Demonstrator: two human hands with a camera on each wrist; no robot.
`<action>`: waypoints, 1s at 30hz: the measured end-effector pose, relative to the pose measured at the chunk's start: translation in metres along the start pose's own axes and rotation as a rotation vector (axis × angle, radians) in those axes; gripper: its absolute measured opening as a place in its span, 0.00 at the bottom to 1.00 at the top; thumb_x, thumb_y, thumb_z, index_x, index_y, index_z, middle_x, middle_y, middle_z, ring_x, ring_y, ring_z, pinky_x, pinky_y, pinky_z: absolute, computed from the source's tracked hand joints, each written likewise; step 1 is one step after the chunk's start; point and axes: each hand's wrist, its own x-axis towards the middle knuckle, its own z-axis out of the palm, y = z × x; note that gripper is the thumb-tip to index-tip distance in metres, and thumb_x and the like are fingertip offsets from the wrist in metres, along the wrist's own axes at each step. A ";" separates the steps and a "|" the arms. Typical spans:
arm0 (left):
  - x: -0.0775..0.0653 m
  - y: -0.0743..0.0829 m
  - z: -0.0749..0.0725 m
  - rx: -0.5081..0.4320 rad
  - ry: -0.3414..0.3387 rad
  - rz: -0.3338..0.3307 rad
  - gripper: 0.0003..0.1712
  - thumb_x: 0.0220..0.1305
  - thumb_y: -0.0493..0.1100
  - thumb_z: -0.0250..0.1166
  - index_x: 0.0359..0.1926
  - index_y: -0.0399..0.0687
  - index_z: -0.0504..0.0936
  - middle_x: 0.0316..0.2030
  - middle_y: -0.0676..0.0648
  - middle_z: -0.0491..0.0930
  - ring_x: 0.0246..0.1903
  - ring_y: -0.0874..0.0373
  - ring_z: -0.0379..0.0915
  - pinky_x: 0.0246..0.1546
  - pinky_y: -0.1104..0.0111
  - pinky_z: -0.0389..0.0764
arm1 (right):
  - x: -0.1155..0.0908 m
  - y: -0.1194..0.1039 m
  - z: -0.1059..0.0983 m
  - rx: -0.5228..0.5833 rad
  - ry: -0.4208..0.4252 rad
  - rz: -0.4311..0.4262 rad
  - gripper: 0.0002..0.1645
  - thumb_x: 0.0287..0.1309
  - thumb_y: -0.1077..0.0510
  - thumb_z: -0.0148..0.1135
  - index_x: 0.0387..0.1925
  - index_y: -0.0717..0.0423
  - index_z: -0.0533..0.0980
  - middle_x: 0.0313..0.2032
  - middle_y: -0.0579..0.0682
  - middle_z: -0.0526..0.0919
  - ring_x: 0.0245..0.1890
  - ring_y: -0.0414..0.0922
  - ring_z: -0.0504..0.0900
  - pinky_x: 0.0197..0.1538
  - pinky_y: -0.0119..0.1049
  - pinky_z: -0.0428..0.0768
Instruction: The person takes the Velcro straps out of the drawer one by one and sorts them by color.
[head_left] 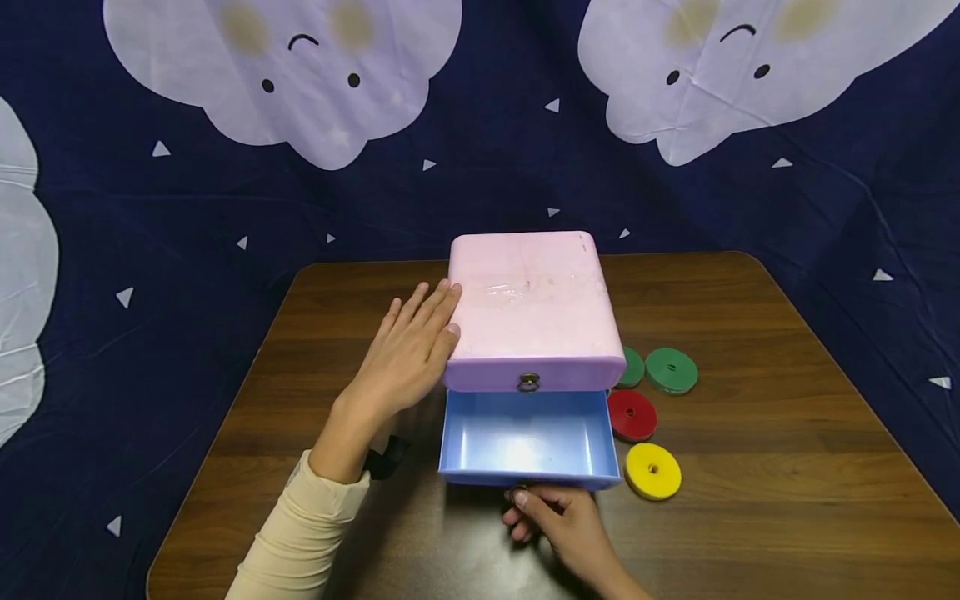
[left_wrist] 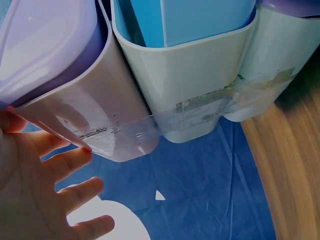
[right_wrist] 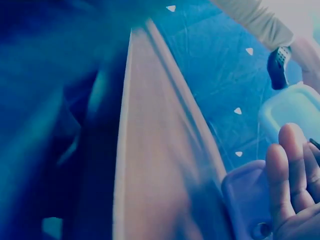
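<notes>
**Blue drawer out, discs outside the box**

Blue drawer [head_left: 528, 433] stands well out from the front of the drawer box [head_left: 532, 300], under the purple drawer [head_left: 480, 375], which sits closed. Opening looks largely done; whether the drawer is at full travel, cannot tell.

Right hand [head_left: 570, 529], in front of the box: thumb and fingers pinch the blue drawer's pull ring. Left hand [head_left: 405, 354]: fingers straight, slightly spread, laid against the box's left side, apparently bracing.

Right of the box, on the table [head_left: 750, 467]: two green discs [head_left: 671, 375], one partly hidden; red disc [head_left: 637, 423]; yellow disc [head_left: 652, 483]. All unhandled at present.
</notes>
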 end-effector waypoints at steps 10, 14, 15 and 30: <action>-0.001 0.001 0.000 0.001 0.001 0.003 0.31 0.74 0.59 0.29 0.74 0.64 0.42 0.75 0.55 0.43 0.75 0.53 0.33 0.73 0.49 0.36 | 0.019 -0.011 -0.009 -0.005 0.010 -0.107 0.22 0.65 0.60 0.53 0.41 0.81 0.75 0.27 0.63 0.86 0.22 0.37 0.85 0.30 0.44 0.84; -0.001 0.000 0.000 0.004 -0.003 0.000 0.31 0.74 0.59 0.28 0.74 0.64 0.42 0.75 0.56 0.42 0.75 0.54 0.32 0.73 0.49 0.36 | 0.025 -0.013 -0.013 -0.009 0.016 -0.107 0.23 0.66 0.59 0.53 0.41 0.83 0.75 0.27 0.63 0.86 0.22 0.37 0.84 0.30 0.45 0.84; -0.001 0.000 0.000 0.005 -0.003 0.000 0.31 0.74 0.59 0.28 0.74 0.64 0.42 0.75 0.56 0.42 0.75 0.54 0.32 0.73 0.49 0.36 | 0.026 -0.014 -0.014 -0.011 0.019 -0.101 0.23 0.65 0.59 0.53 0.41 0.83 0.75 0.27 0.63 0.86 0.22 0.37 0.84 0.30 0.45 0.84; -0.001 0.000 -0.001 0.017 0.003 -0.001 0.30 0.74 0.59 0.29 0.74 0.64 0.44 0.75 0.55 0.43 0.75 0.53 0.32 0.73 0.49 0.36 | 0.047 -0.018 -0.020 -0.013 0.066 -0.045 0.26 0.64 0.55 0.56 0.41 0.83 0.75 0.24 0.49 0.87 0.20 0.38 0.83 0.30 0.44 0.84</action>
